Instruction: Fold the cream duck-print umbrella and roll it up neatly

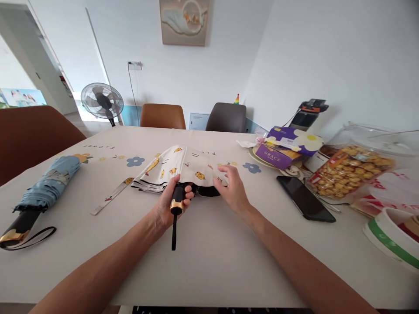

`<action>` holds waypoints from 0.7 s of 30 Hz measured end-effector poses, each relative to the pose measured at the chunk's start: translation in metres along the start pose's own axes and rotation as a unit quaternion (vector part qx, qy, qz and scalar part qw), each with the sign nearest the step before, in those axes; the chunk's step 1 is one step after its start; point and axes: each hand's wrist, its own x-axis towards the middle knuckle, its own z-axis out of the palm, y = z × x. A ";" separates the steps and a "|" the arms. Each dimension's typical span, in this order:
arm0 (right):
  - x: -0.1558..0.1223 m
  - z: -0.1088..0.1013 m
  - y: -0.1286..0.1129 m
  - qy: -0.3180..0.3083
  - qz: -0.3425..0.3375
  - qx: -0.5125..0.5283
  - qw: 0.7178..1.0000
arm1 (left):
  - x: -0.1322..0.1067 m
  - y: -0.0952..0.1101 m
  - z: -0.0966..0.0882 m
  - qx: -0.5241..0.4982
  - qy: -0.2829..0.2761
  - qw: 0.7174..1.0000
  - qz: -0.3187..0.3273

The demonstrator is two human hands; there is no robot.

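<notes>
A white umbrella (183, 168) with yellow cartoon prints lies on the table, its canopy collapsed in loose folds and its black underside showing at the lower edge. My left hand (166, 201) is wrapped round its black handle, which has a gold band and a hanging black wrist cord. At the canopy's right edge is my right hand (234, 190), thumb and fingers apart; whether the fingertips touch the fabric is hard to tell. A white printed strap (113, 195) stretches out to the left of the canopy. Further left lies a rolled-up blue umbrella (52, 181) with a black and gold handle.
On the right of the table (209, 261) are a black phone (306, 198), a purple box (278, 155), a clear snack jar (356, 168) and a green-and-white tub (389, 237). Chairs (162, 115) stand along the far side, with a fan (102, 101) beyond.
</notes>
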 end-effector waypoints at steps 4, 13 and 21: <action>-0.009 0.005 -0.001 -0.053 -0.151 -0.124 0.979 | 0.000 0.000 0.000 0.028 0.018 0.999 0.011; -0.009 0.008 0.006 -0.057 -0.125 -0.247 0.959 | -0.004 -0.006 0.011 0.119 0.127 0.984 0.039; 0.006 -0.012 0.017 -0.112 0.140 -0.197 0.964 | 0.001 -0.005 0.010 0.194 0.245 0.947 0.073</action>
